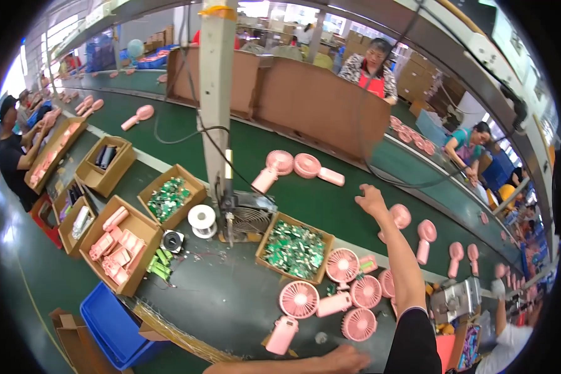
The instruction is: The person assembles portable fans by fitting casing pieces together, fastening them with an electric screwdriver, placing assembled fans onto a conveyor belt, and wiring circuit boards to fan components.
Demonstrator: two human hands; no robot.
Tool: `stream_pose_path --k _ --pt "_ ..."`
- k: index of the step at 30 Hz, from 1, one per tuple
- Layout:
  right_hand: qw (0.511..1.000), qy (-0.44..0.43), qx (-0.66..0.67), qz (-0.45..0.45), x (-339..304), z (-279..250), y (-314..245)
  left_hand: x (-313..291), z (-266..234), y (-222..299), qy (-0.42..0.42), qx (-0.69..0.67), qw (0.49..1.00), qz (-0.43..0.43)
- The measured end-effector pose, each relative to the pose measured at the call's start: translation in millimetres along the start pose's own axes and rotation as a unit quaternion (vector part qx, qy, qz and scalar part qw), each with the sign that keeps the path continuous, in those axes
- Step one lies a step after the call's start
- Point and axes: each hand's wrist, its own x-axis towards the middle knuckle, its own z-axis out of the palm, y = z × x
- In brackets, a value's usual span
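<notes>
My right hand (372, 199) reaches out over the green conveyor belt, its fingers slightly apart with nothing visible in them. To its left on the belt lie two pink handheld fans (306, 166), heads close together. Another pink handheld fan (399, 216) is partly hidden behind my right forearm. At the bench's near edge, my left hand (346, 359) is smeared by motion, and its finger position is unclear. Just beyond it are several pink fan heads (358, 324) and a pink handheld fan (299, 300) with its handle toward me.
An open box of green circuit boards (295, 248) stands behind the fans. Left are a solder spool (202, 221), another circuit-board box (169, 198) and a box of pink casings (119, 247). A metal post (215, 93) rises at the bench's far edge. Co-workers sit along the line.
</notes>
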Motion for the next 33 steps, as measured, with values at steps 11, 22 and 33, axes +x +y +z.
stream_pose_path --k 11,22,33 --pt "0.988 0.041 -0.08 -0.129 64.4 67.8 -73.0 -8.1 79.9 -50.9 0.124 -0.092 0.988 0.026" --pt "0.886 -0.156 0.42 0.122 -67.7 -40.3 -5.7 1.9 2.1 -7.9 0.083 -0.15 0.985 -0.029" --pt "0.645 0.242 0.71 0.146 -402.4 -110.1 34.7 2.0 -6.1 -1.2 0.063 -0.093 0.993 -0.036"
